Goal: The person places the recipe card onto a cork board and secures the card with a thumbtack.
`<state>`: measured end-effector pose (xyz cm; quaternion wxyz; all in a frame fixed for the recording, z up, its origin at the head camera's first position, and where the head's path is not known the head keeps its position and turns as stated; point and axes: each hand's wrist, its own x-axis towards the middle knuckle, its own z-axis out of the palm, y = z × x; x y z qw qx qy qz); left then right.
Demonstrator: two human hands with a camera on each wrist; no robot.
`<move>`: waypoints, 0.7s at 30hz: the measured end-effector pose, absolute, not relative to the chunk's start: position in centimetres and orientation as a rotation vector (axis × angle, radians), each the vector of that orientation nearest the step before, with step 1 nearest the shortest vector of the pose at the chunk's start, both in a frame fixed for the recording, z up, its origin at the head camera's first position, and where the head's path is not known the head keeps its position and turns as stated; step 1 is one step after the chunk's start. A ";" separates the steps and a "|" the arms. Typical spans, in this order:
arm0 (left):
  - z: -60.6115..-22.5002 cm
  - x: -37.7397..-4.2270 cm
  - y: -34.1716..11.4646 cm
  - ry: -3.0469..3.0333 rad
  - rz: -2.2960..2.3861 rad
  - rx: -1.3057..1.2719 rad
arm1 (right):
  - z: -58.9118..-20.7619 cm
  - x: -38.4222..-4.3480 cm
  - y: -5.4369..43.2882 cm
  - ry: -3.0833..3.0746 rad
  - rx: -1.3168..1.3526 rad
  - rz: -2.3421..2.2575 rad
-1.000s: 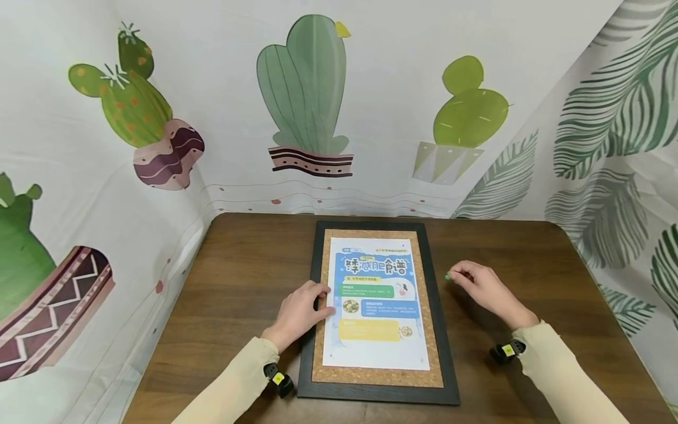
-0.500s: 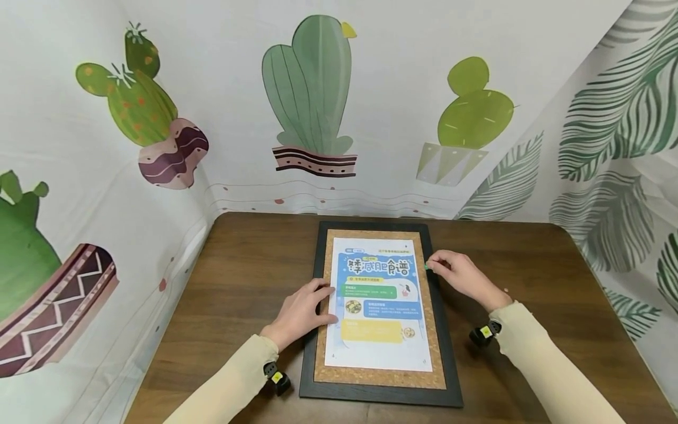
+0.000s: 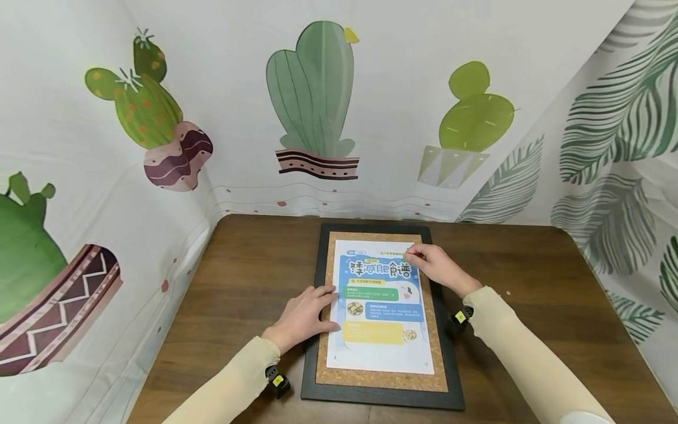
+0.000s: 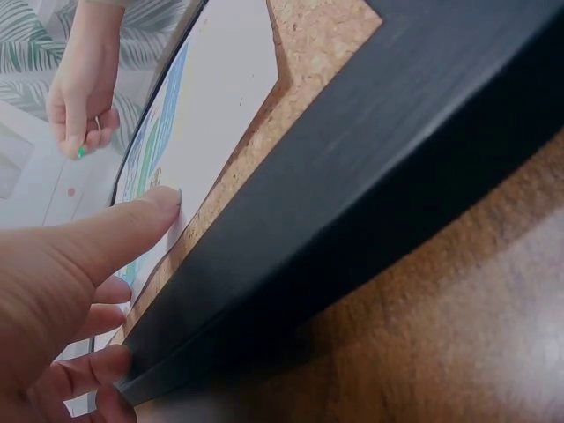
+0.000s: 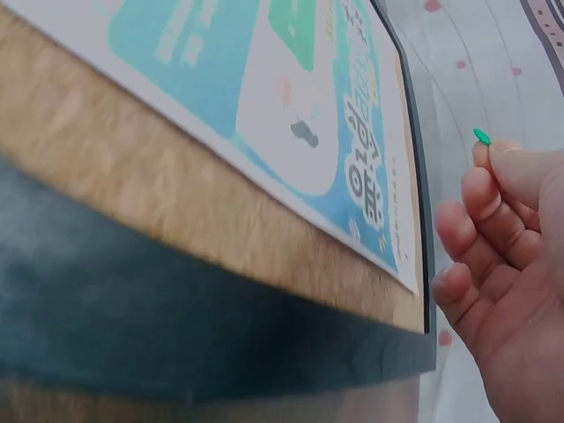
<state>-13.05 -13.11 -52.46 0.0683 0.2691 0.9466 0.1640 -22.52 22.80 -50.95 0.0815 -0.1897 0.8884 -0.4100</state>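
Paper sheet (image 3: 380, 309), white with blue, green and yellow printing, lies on rectangular black-framed cork board (image 3: 382, 380), between brown wooden desk (image 3: 254, 271)'s left and right edges, board top near far edge. Left hand (image 3: 303, 318): relaxed, released, thumb on sheet's left margin. Right hand (image 3: 435, 265): pinching small green object (image 5: 482, 137) above sheet's far right corner.

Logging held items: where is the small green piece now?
Toward the right of the right wrist view, the small green piece is pinched by the right hand, near the top right corner of the paper.
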 end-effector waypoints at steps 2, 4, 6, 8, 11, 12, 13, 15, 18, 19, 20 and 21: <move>-52.5 -13.0 -13.1 2.851 0.500 0.811 | -51.1 -22.8 22.3 2.639 -0.575 -1.231; -52.5 -13.0 -13.0 2.849 0.507 0.809 | -51.1 -23.2 21.8 2.635 -0.595 -1.220; -52.4 -13.0 -13.0 2.846 0.511 0.803 | -51.2 -23.5 21.4 2.637 -0.604 -1.202; -52.4 -13.0 -13.1 2.841 0.516 0.799 | -51.0 -23.8 20.9 2.637 -0.604 -1.186; -52.4 -13.0 -13.1 2.837 0.524 0.802 | -51.0 -24.3 20.2 2.642 -0.616 -1.171; -52.4 -13.0 -13.1 2.836 0.526 0.801 | -51.0 -24.5 19.9 2.641 -0.622 -1.171; -52.4 -13.0 -13.2 2.837 0.527 0.801 | -51.0 -24.7 19.7 2.635 -0.627 -1.178; -52.5 -13.0 -13.2 2.839 0.524 0.803 | -51.0 -25.0 19.1 2.629 -0.643 -1.186; -52.5 -13.0 -13.2 2.837 0.517 0.799 | -51.1 -25.4 18.4 2.616 -0.645 -1.189; -52.5 -13.0 -13.2 2.835 0.516 0.798 | -51.2 -25.6 18.1 2.615 -0.648 -1.190; -52.5 -13.0 -13.2 2.832 0.516 0.798 | -51.1 -25.6 17.9 2.614 -0.644 -1.188; -52.5 -13.0 -13.2 2.828 0.517 0.797 | -51.1 -25.8 17.6 2.614 -0.635 -1.186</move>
